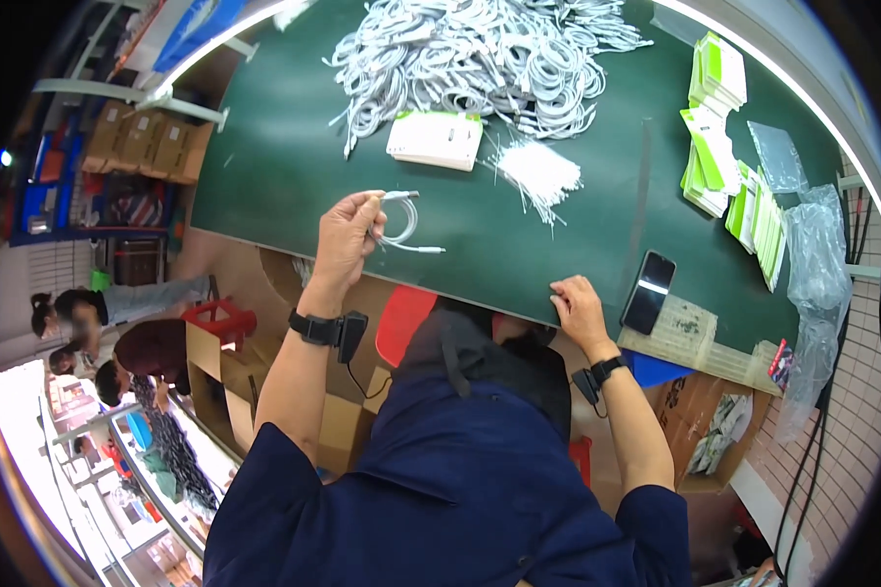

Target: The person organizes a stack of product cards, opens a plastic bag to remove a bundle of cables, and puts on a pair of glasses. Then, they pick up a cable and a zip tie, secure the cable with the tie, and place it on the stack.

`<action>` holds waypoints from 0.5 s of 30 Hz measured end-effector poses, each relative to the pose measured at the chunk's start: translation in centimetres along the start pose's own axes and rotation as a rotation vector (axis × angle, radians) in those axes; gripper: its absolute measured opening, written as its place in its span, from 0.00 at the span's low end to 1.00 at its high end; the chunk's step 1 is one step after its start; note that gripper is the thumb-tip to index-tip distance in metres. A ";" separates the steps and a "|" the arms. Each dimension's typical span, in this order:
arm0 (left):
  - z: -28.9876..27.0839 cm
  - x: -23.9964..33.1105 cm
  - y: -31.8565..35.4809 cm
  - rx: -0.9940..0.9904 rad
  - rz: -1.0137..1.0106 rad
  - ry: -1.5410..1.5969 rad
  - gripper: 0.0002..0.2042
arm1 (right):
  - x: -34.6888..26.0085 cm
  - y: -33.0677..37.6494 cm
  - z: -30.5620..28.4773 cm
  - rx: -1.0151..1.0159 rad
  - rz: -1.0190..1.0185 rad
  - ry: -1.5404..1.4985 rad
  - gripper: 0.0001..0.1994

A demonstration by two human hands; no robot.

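Observation:
My left hand (347,235) is closed around a coiled white charging cable (414,217), held over the near edge of the table. One connector stands out by my thumb, and the other end reaches to the right below it. My right hand (579,311) rests at the table's front edge with its fingers curled together, and nothing shows in them. Beyond the hands lies a spread of thin white ties (540,178). Left of the ties sits a stack of white and green cards (435,139). A big heap of coiled white cables (470,64) covers the far middle.
A black phone (648,292) lies right of my right hand, beside a translucent plastic tray (680,331). Green and white packages (710,161) line the right side, next to clear plastic bags (817,259). An open carton (719,430) stands below. Other people sit at the far left.

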State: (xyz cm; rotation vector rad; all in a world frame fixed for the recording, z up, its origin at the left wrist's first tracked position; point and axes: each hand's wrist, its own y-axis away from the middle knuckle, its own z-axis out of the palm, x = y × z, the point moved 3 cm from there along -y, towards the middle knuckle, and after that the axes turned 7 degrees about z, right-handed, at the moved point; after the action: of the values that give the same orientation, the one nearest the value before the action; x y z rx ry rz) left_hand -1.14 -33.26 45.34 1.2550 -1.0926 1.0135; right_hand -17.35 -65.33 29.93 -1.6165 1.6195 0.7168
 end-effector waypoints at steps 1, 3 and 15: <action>0.3 -0.1 -0.4 -0.038 -0.002 -0.002 0.09 | 0.2 -0.4 0.3 0.023 -0.006 -0.005 0.09; 1.3 0.0 -1.6 -0.070 0.005 -0.028 0.09 | -0.3 -1.2 0.4 0.044 -0.045 -0.058 0.08; 6.0 -3.5 -11.8 -0.462 -0.170 -0.038 0.08 | -1.9 -6.2 4.0 -0.001 -0.034 -0.146 0.06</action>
State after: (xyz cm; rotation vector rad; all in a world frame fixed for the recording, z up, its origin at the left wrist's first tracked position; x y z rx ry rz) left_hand 9.29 -39.90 39.58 0.9720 -1.1474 0.5669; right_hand -10.88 -61.33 29.80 -1.5515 1.4846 0.7988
